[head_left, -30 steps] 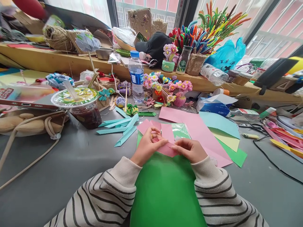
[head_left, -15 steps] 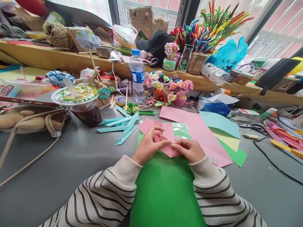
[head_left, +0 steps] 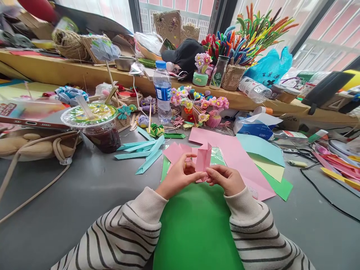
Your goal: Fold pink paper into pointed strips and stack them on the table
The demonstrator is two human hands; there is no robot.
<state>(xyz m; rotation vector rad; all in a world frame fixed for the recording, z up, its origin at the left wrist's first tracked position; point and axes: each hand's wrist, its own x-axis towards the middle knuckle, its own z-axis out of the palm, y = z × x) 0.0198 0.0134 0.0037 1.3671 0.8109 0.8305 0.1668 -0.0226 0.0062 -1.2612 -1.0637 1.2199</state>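
A folded piece of pink paper stands upright between my hands, its lower edge pinched on both sides. My left hand grips it from the left, thumb at the bottom and fingers curled behind. From the right, my right hand pinches its lower right corner between thumb and fingers. Both hands are above the far end of a green sheet. Another pink paper piece lies just behind my left hand. Folded light-blue paper strips are piled farther left.
A lidded cup of dark drink and a water bottle stand at the left and back. Large pink paper and blue paper lie to the right, near scissors and a black cable. A cluttered shelf runs behind.
The pink folded paper was lying tilted flat with its point toward me; now it is raised upright. My fingers have shifted around its lower edge while both hands stay nearly in place.
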